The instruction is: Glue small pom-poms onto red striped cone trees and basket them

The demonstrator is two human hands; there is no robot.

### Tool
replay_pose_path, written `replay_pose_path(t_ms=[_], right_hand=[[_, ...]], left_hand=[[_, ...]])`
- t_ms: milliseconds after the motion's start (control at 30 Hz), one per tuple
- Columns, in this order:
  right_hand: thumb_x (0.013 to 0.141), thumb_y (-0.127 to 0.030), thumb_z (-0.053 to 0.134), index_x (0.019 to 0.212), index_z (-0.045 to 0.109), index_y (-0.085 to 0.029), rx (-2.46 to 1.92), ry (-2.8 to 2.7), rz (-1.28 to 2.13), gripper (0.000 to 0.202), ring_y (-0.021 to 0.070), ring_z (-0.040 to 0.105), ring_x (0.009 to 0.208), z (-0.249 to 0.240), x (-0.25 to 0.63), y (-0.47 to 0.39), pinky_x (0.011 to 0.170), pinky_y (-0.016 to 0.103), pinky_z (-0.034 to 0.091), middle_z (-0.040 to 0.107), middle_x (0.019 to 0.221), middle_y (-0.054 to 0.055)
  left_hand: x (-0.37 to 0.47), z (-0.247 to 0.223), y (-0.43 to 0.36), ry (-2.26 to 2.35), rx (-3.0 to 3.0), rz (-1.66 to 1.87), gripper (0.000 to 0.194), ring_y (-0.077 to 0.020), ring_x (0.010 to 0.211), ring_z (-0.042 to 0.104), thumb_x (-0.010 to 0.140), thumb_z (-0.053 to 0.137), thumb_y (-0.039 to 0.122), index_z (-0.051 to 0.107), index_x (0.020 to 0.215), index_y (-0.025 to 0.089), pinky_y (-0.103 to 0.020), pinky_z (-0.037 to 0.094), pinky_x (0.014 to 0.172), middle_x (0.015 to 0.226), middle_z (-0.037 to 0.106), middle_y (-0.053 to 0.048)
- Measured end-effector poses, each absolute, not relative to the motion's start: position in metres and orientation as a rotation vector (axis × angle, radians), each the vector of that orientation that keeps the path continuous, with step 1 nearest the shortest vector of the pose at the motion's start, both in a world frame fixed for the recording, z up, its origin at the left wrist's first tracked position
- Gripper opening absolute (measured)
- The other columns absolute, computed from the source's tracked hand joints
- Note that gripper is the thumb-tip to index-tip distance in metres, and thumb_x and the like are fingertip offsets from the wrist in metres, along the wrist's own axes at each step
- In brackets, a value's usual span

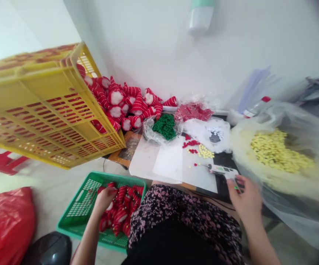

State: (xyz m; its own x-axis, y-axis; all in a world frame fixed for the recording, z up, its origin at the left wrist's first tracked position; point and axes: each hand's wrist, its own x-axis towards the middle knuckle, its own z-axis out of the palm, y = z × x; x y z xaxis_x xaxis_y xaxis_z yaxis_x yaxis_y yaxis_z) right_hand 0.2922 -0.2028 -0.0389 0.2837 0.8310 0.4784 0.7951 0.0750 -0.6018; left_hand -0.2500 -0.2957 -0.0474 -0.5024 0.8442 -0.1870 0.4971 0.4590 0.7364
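Over the green basket [76, 221] at the lower left, my left hand [105, 198] has its fingers closed on a red striped piece [111, 185]. More red striped stuffed pieces [120, 217] lie in the basket below it. On the right, my right hand [244, 200] is wrapped round the handle of a white glue gun [222, 170], whose tip points left over a white sheet [200, 178]. Near the tip lie a red pompom [195, 165] and small yellow ones. Small groups of red pompoms [191, 144] and yellow pompoms [205, 151] sit just behind.
A tilted yellow crate [46, 106] spills red striped pieces [137, 105] along the wall. Bags hold green pompoms [165, 127], red pieces [194, 111] and white pieces [216, 133]. A large bag of yellow pompoms [280, 151] stands at right, beside a bottle [257, 107].
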Motion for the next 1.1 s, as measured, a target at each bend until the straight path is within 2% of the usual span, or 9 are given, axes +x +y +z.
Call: replay_pose_path(t_ms=[133, 267, 400, 467, 600, 733, 867, 967, 1100], right_hand=[[0.084, -0.081, 0.053, 0.108, 0.059, -0.017, -1.842, -1.530, 0.163, 0.068, 0.0349, 0.065, 0.091, -0.050, 0.301, -0.195, 0.081, 0.051, 0.055, 0.066, 0.098, 0.016], [0.084, -0.074, 0.054, 0.110, 0.053, -0.019, -1.922, -1.491, 0.261, 0.062, 0.0364, 0.066, 0.091, -0.059, 0.305, -0.192, 0.077, 0.049, 0.055, 0.067, 0.101, 0.018], [0.087, -0.057, 0.049, 0.113, 0.053, -0.018, -1.911, -1.573, 0.250, 0.047, 0.0374, 0.067, 0.094, -0.059, 0.304, -0.198, 0.084, 0.052, 0.055, 0.067, 0.105, 0.020], [0.085, -0.055, 0.052, 0.115, 0.053, -0.018, -1.945, -1.529, 0.299, 0.048, 0.0364, 0.068, 0.094, -0.057, 0.303, -0.203, 0.085, 0.051, 0.055, 0.068, 0.105, 0.019], [0.079, -0.061, 0.063, 0.121, 0.053, -0.018, -1.887, -1.279, 0.452, 0.061, 0.0331, 0.069, 0.097, -0.056, 0.304, -0.212, 0.084, 0.047, 0.057, 0.069, 0.109, 0.016], [0.069, -0.058, 0.081, 0.111, 0.059, -0.021, -1.656, -0.972, 0.634, 0.061, 0.0296, 0.071, 0.095, -0.046, 0.298, -0.215, 0.080, 0.042, 0.060, 0.072, 0.106, 0.012], [0.067, -0.050, 0.089, 0.095, 0.066, -0.023, -1.397, -0.768, 0.956, 0.045, 0.0215, 0.069, 0.070, -0.017, 0.270, -0.209, 0.065, 0.035, 0.061, 0.074, 0.087, 0.005], [0.066, -0.044, 0.093, 0.093, 0.069, -0.022, -1.238, -0.664, 1.078, 0.042, 0.0163, 0.066, 0.062, 0.006, 0.243, -0.201, 0.061, 0.032, 0.061, 0.073, 0.084, 0.002], [0.070, -0.043, 0.093, 0.098, 0.074, -0.023, -1.097, -0.689, 1.213, 0.039, 0.0239, 0.075, 0.089, 0.021, 0.217, -0.195, 0.075, 0.038, 0.067, 0.078, 0.101, 0.005]], left_hand=[[-0.197, 0.005, -0.198, 1.937, 1.523, 1.142, 0.031, -0.0298, 0.095, 0.074, 0.084, 0.066, 0.047, 0.078, 0.097, 0.022, -0.038, 0.056, 0.087, 0.103, 0.080, -0.011], [-0.172, 0.057, -0.069, 2.196, 1.674, 1.268, 0.032, -0.0286, 0.108, 0.069, 0.094, 0.052, 0.029, 0.074, 0.113, 0.015, -0.040, 0.050, 0.102, 0.115, 0.074, -0.016], [-0.175, 0.078, 0.026, 2.480, 1.490, 1.066, 0.046, -0.0345, 0.118, 0.062, 0.093, 0.060, 0.027, 0.061, 0.136, 0.014, -0.045, 0.047, 0.102, 0.136, 0.058, -0.024], [-0.178, 0.077, 0.047, 2.404, 1.421, 1.028, 0.043, -0.0345, 0.114, 0.062, 0.088, 0.068, 0.025, 0.063, 0.129, 0.012, -0.046, 0.046, 0.099, 0.136, 0.055, -0.024], [-0.184, 0.073, 0.045, 2.280, 1.363, 1.218, 0.020, -0.0264, 0.110, 0.058, 0.089, 0.064, 0.014, 0.060, 0.107, 0.009, -0.041, 0.044, 0.100, 0.115, 0.058, -0.013], [-0.180, 0.072, 0.003, 2.245, 1.251, 1.624, 0.022, -0.0162, 0.112, 0.054, 0.097, 0.047, 0.010, 0.047, 0.119, 0.014, -0.030, 0.042, 0.102, 0.113, 0.058, -0.005], [-0.150, 0.059, -0.055, 1.214, 0.873, 2.105, 0.026, -0.0124, 0.080, 0.062, 0.084, 0.067, 0.024, 0.050, 0.105, 0.024, -0.027, 0.052, 0.077, 0.088, 0.063, 0.004], [-0.117, 0.039, -0.090, 0.965, 0.628, 2.027, 0.031, -0.0151, 0.080, 0.066, 0.071, 0.080, 0.031, 0.059, 0.093, 0.024, -0.028, 0.054, 0.075, 0.085, 0.069, 0.002], [-0.075, 0.012, -0.115, 0.835, 0.418, 1.719, 0.026, -0.0184, 0.078, 0.070, 0.068, 0.082, 0.028, 0.063, 0.085, 0.022, -0.032, 0.059, 0.076, 0.082, 0.073, 0.000]])
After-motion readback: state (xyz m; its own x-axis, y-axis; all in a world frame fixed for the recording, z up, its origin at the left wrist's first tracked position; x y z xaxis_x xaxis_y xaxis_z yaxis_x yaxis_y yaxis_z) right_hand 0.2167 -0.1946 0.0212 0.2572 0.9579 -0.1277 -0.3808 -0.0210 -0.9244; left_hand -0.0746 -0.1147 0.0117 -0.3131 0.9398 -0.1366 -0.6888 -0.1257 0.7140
